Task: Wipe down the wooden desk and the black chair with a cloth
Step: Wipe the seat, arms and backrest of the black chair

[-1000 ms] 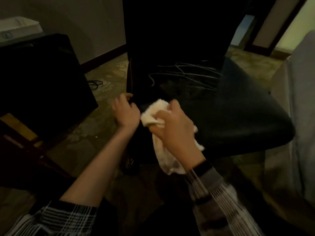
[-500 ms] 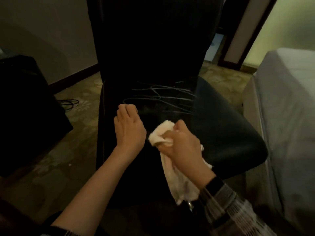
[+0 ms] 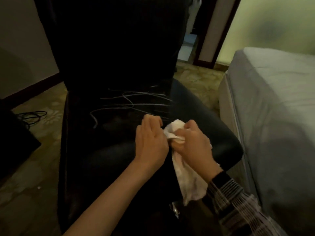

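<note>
The left hand (image 3: pixel 150 143) comes out of a bare arm, with no sleeve showing as far as the bottom edge of the picture. The right hand (image 3: pixel 194 147) has a black band (image 3: pixel 219 178) round the wrist, like a watch strap or a cuff, but it is too dark to tell which. Behind the band is a striped sleeve (image 3: pixel 242 206) with thin dark and light lines crossing like checks.

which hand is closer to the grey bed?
Right. The right hand, gripping the cloth, is on the side towards the bed; the left hand sits beyond it, over the chair seat.
</note>
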